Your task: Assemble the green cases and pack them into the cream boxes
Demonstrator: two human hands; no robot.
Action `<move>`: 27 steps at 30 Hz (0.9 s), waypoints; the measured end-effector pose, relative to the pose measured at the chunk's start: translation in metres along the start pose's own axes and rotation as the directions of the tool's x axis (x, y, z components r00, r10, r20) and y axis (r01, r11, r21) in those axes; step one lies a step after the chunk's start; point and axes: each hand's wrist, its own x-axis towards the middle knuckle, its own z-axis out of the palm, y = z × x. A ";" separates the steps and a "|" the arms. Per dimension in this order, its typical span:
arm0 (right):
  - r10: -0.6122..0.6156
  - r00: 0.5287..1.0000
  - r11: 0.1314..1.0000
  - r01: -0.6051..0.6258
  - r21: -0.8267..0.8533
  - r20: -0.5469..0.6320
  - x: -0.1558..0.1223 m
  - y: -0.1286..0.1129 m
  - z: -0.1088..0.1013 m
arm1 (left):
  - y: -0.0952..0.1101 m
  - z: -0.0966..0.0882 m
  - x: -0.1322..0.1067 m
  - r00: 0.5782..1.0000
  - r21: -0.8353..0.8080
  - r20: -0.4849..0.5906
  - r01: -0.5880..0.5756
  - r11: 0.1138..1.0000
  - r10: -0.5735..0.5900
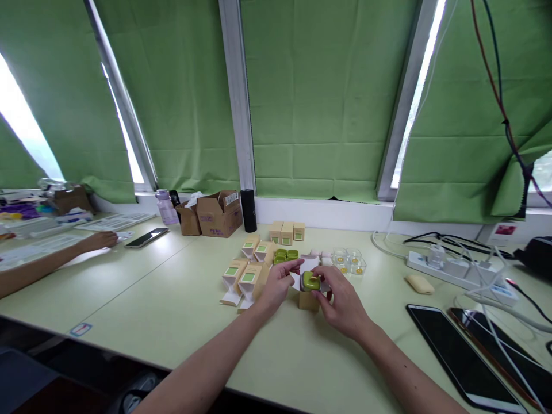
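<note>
A small square container with a glossy green lid [311, 280] sits at the top opening of a small kraft cardboard box [309, 301], whose white inner flaps stand open. My right hand [342, 299] pinches the container between thumb and fingers from the right. My left hand [278, 284] is at the box's left flap, index finger stretched out and thumb apart from it; whether it grips the flap I cannot tell. Left of it stand several open kraft boxes [254, 275] with green labels. Behind my hands lie green square pieces [281, 254] and clear cups [348, 260] with yellowish centres.
Closed kraft boxes [287, 232] stand farther back, near a black cylinder [248, 210] and a brown carton [219, 214]. On the right are a power strip [461, 273], cables, a beige oval object [420, 284] and a tablet [459, 353]. Another person's hand [100, 241] is at far left near a phone [147, 237].
</note>
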 end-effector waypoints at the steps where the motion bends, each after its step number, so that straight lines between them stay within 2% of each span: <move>1: -0.006 1.000 1.000 0.006 0.001 0.007 0.001 0.000 0.000 | 0.000 0.000 0.000 1.000 0.003 0.002 0.002 1.000 -0.002; 14: -0.033 0.996 0.999 0.031 -0.022 -0.082 0.008 0.004 0.011 | 0.000 0.001 -0.001 1.000 0.024 0.013 -0.011 1.000 0.011; 27: 0.020 0.994 1.000 -0.019 0.008 -0.105 0.009 0.009 0.015 | -0.001 0.000 0.000 1.000 0.040 0.011 -0.014 0.999 0.014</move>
